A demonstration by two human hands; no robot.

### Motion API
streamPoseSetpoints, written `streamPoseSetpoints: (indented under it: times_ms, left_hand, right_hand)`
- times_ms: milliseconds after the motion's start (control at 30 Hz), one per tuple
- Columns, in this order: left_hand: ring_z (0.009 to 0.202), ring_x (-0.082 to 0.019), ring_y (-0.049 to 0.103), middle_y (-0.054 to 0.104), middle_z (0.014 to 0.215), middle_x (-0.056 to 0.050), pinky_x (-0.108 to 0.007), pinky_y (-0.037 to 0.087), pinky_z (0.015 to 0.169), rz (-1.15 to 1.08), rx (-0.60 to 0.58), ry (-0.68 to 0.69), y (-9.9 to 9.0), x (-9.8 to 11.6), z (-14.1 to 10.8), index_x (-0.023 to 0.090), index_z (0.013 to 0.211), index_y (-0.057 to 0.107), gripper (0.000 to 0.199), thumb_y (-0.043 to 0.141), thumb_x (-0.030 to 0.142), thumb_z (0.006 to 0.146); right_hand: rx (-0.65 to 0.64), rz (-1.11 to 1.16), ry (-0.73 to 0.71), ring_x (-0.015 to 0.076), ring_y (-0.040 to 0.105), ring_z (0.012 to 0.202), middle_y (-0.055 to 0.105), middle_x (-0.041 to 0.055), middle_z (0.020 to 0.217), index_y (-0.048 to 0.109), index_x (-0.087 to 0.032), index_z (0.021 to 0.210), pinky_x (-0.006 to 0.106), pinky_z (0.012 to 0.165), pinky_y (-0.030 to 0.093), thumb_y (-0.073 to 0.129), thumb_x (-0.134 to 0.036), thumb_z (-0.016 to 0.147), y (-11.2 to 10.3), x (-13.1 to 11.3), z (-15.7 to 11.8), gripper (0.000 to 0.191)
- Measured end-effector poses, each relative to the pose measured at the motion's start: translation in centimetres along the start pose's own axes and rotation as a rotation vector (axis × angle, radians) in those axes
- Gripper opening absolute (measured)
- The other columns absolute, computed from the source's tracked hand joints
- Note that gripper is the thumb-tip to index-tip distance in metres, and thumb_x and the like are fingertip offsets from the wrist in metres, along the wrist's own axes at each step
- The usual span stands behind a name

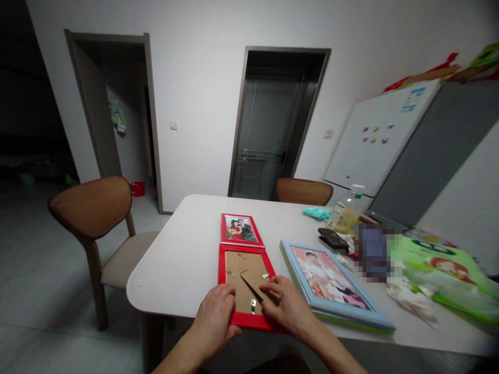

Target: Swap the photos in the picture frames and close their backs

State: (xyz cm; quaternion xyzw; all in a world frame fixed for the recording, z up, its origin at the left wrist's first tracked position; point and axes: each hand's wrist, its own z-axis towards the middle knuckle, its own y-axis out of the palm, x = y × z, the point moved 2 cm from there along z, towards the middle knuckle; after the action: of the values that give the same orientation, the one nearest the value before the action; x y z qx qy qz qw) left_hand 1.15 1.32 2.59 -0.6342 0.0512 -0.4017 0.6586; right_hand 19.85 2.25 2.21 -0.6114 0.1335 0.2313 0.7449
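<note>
A red picture frame (222, 266) lies back side up at the table's front edge, with a brown backing board (237, 263) and several metal clips. My left hand (217, 312) is closed on the frame's left side near the front corner. At the board's lower right, my right hand (286, 303) pinches the raised brown stand flap (252, 286), its fingers partly hidden. Just behind, touching or nearly so, a second red frame (240, 229) lies face up with a photo of a couple. To the right, a light blue frame (331, 280) rests on a green-edged one.
The white table (175, 259) also holds a bottle (345, 213), a black object (332, 238), a teal packet (316, 213), crumpled tissue (411, 298) and a green package (448, 265) at the right. Wooden chairs stand left (93, 208) and behind (304, 191).
</note>
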Motion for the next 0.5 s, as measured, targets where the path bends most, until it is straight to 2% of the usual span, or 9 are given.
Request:
streamPoseSetpoints:
  times_ms: [267, 500]
  left_hand:
    - [0.109, -0.021, 0.041, 0.049, 0.115, -0.006, -0.034, 0.033, 0.093, -0.098, 0.016, -0.042, 0.5, -1.1, -0.1, 0.019, 0.08, 0.05, 0.027, 0.066, 0.014, 0.058]
    - [0.114, -0.022, 0.037, 0.045, 0.121, -0.007, -0.036, 0.028, 0.097, -0.063, -0.07, -0.031, -0.1, -1.1, -0.1, 0.018, 0.09, 0.051, 0.033, 0.063, 0.011, 0.059]
  right_hand:
    - [0.014, -0.021, -0.03, 0.0198, 0.048, 0.086, 0.054, 0.0071, 0.087, 0.065, -0.018, 0.085, 0.031, 0.08, 0.038, 0.05, -0.021, 0.062, 0.7, -0.6, 0.1, 0.027]
    - [0.057, -0.051, -0.102, 0.0199, 0.046, 0.089, 0.052, 0.0069, 0.092, 0.063, -0.021, 0.088, 0.032, 0.08, 0.037, 0.052, -0.024, 0.066, 1.7, 0.1, -0.1, 0.025]
